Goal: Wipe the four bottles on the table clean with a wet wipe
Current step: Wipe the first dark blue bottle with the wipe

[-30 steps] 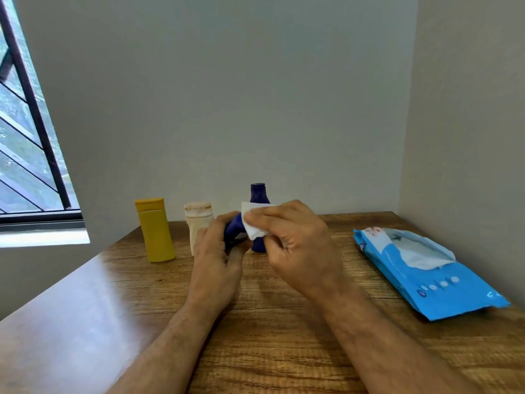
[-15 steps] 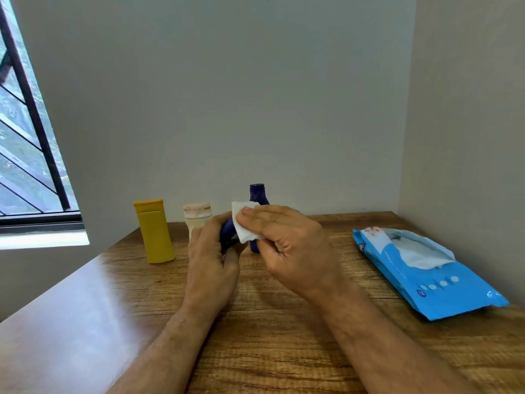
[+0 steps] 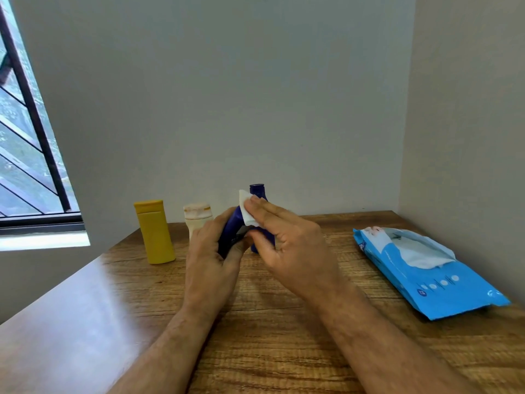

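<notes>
My left hand grips a dark blue bottle, tilted above the wooden table. My right hand presses a white wet wipe against that bottle's upper side. Behind my hands stands a second dark blue bottle, upright and mostly hidden. A cream bottle stands left of it, partly covered by my left hand. A yellow bottle stands upright further left.
A blue pack of wet wipes lies at the right, its flap open with a wipe showing. Walls close off the back and right. A barred window is at the left.
My right hand has slid the wipe up along the held bottle, and its fingers have straightened. The held bottle is raised and tilted a little more.
</notes>
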`<state>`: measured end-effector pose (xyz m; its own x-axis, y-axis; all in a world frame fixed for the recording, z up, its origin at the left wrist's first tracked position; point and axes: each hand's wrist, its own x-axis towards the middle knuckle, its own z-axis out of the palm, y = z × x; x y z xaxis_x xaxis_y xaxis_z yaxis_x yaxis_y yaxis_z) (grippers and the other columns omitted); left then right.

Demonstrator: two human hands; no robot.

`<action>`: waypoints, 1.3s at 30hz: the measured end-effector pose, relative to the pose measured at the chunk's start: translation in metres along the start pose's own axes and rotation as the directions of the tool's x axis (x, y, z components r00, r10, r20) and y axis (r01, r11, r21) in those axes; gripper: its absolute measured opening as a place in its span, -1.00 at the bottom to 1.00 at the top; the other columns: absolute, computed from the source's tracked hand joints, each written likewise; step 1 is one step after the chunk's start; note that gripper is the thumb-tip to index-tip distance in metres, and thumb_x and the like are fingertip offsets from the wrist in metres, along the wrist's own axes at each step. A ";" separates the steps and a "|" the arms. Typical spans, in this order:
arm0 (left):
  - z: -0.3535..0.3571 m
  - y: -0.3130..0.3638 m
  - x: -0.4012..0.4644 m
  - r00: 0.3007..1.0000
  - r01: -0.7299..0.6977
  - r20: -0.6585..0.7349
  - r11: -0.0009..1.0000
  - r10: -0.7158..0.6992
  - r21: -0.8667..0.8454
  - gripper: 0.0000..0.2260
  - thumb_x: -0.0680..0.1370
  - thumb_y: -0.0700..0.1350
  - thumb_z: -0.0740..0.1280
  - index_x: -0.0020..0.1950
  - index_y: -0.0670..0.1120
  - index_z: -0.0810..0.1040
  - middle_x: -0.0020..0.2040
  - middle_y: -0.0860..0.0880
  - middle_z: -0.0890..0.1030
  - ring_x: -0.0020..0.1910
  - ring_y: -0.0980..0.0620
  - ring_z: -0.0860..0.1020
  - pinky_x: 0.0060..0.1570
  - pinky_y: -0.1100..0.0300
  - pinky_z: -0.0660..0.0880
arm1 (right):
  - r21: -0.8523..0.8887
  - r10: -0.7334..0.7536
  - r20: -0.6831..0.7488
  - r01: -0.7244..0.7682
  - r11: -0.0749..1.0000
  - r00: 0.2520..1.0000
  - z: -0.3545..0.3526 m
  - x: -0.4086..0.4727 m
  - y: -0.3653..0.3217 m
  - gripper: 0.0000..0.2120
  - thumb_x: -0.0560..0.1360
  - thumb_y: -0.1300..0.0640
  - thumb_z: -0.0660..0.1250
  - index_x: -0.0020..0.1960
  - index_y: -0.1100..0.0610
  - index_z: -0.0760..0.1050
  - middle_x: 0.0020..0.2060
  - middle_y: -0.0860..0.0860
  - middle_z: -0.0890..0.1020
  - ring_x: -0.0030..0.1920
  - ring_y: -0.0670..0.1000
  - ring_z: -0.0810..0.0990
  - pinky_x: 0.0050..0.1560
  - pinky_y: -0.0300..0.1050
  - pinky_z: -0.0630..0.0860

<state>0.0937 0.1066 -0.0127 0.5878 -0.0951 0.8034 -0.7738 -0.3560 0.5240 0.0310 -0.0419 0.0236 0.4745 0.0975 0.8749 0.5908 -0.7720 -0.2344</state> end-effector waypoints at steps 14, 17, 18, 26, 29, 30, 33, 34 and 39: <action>0.001 0.007 -0.004 0.998 -0.001 0.055 1.000 0.002 -0.011 -0.48 0.56 -0.12 0.43 0.41 0.26 0.35 0.16 0.18 0.56 0.15 0.08 0.56 0.16 0.06 0.56 | 0.057 0.030 -0.086 -0.025 0.998 0.996 -0.008 0.001 0.001 -0.65 0.54 0.16 0.37 0.31 0.10 0.54 0.19 -0.01 0.64 0.23 -0.12 0.57 0.25 -0.22 0.50; 0.001 0.011 -0.005 0.998 0.034 0.063 0.993 -0.028 -0.109 -0.49 0.56 -0.17 0.43 0.43 0.14 0.35 0.22 0.12 0.57 0.17 0.07 0.60 0.16 0.07 0.60 | -0.043 -0.121 -0.134 0.116 0.992 0.984 -0.009 0.000 0.001 -0.65 0.53 0.20 0.34 0.31 0.14 0.54 0.23 0.02 0.61 0.29 -0.08 0.54 0.29 -0.21 0.48; 0.001 0.010 -0.004 0.998 0.022 0.059 0.995 -0.016 -0.098 -0.50 0.56 -0.16 0.43 0.43 0.12 0.35 0.21 0.08 0.58 0.17 0.03 0.60 0.15 0.04 0.60 | -0.055 -0.150 -0.130 0.144 0.988 0.980 -0.008 0.000 0.002 -0.64 0.53 0.20 0.33 0.32 0.14 0.53 0.25 0.02 0.59 0.30 -0.08 0.52 0.30 -0.20 0.47; -0.002 0.010 -0.004 0.997 0.003 0.073 0.994 0.005 -0.107 -0.54 0.58 -0.13 0.41 0.42 0.14 0.37 0.20 0.07 0.59 0.16 0.06 0.60 0.15 0.12 0.58 | 0.320 0.239 -0.040 -0.214 0.923 0.970 -0.009 0.005 -0.006 -0.68 0.52 0.19 0.40 0.26 0.01 0.58 0.19 -0.09 0.64 0.20 -0.23 0.56 0.17 -0.29 0.54; -0.001 0.017 -0.005 0.994 0.001 0.110 0.990 0.014 -0.139 -0.52 0.58 -0.13 0.38 0.42 0.17 0.32 0.17 0.14 0.57 0.10 0.16 0.60 0.04 0.32 0.55 | 0.369 0.350 -0.084 -0.297 0.881 0.933 -0.010 0.006 -0.008 -0.75 0.48 0.17 0.44 0.14 -0.01 0.65 0.04 -0.13 0.69 0.06 -0.27 0.61 0.02 -0.37 0.56; 0.000 0.018 -0.005 0.993 -0.004 0.117 0.990 0.021 -0.144 -0.53 0.59 -0.11 0.37 0.44 0.16 0.32 0.15 0.14 0.58 0.07 0.16 0.60 0.00 0.34 0.54 | 0.380 0.372 -0.094 -0.312 0.871 0.923 -0.011 0.007 -0.008 -0.78 0.48 0.16 0.45 0.10 -0.02 0.67 -0.01 -0.15 0.70 0.02 -0.27 0.62 -0.02 -0.39 0.56; -0.001 0.018 -0.004 0.996 0.006 0.092 0.982 0.012 -0.188 -0.53 0.56 -0.03 0.36 0.47 0.10 0.37 0.14 0.15 0.61 0.05 0.15 0.61 -0.05 0.38 0.52 | 0.545 0.477 -0.030 -0.385 0.745 0.878 -0.015 0.011 -0.006 -0.83 0.45 0.19 0.47 -0.02 -0.04 0.69 -0.16 -0.19 0.71 -0.08 -0.25 0.65 -0.13 -0.40 0.55; -0.003 0.018 -0.003 0.996 0.012 0.086 0.977 0.006 -0.211 -0.51 0.55 -0.03 0.35 0.48 0.07 0.39 0.15 0.14 0.61 0.08 0.13 0.61 -0.03 0.37 0.52 | 0.602 0.503 0.015 -0.410 0.686 0.864 -0.016 0.013 -0.005 -0.82 0.44 0.21 0.47 -0.05 -0.05 0.69 -0.17 -0.18 0.72 -0.09 -0.23 0.66 -0.14 -0.39 0.56; -0.005 0.022 -0.002 0.996 0.041 0.088 0.964 -0.019 -0.263 -0.54 0.57 -0.06 0.40 0.46 0.05 0.42 0.15 0.19 0.62 0.13 0.11 0.61 0.04 0.34 0.53 | 0.677 0.564 0.126 -0.487 0.552 0.816 -0.013 0.014 0.000 -0.80 0.43 0.25 0.47 -0.04 -0.01 0.70 -0.10 -0.07 0.73 -0.06 -0.12 0.69 -0.04 -0.16 0.64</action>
<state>0.0740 0.1040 -0.0011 0.6208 -0.1695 0.7655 -0.7836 -0.1023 0.6128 0.0290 -0.0493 0.0411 0.8029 -0.2769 0.5279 0.5369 -0.0490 -0.8422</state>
